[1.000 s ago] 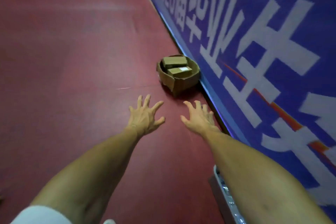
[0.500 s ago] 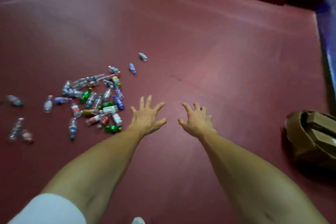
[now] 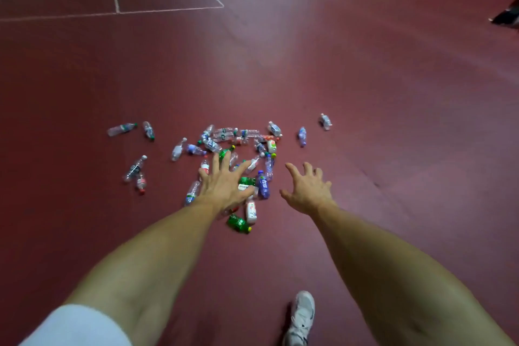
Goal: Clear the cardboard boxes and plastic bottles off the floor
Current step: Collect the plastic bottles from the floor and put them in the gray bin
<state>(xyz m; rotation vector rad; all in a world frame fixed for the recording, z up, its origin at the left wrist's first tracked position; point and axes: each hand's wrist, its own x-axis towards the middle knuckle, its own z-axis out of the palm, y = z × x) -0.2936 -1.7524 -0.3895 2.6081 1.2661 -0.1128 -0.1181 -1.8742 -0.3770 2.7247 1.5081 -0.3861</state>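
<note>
reaching forward, you hold both arms out over the dark red floor (image 3: 365, 93) toward a heap of plastic bottles (image 3: 238, 135) lying on their sides. your left hand (image 3: 224, 185) is spread wide with straight fingers and holds nothing. it covers the near part of the heap, and you cannot tell whether it touches any bottle. your right hand (image 3: 307, 191) is also wide and empty, just right of the heap, over bare floor. at the heap's near edge a green bottle (image 3: 238, 223) and a white bottle (image 3: 250, 211) lie just beside each other. a blue bottle (image 3: 263, 184) lies between your two hands. two single bottles (image 3: 302, 136) lie apart to the right of the heap, and a few loose bottles (image 3: 134, 168) are scattered to its left. beyond the heap, far off to the left, white lines (image 3: 115, 11) cross the floor. on the near side, well apart from the heap, your grey shoe (image 3: 302, 317) stands on the floor. a white sleeve (image 3: 75, 326) shows on your left arm.
</note>
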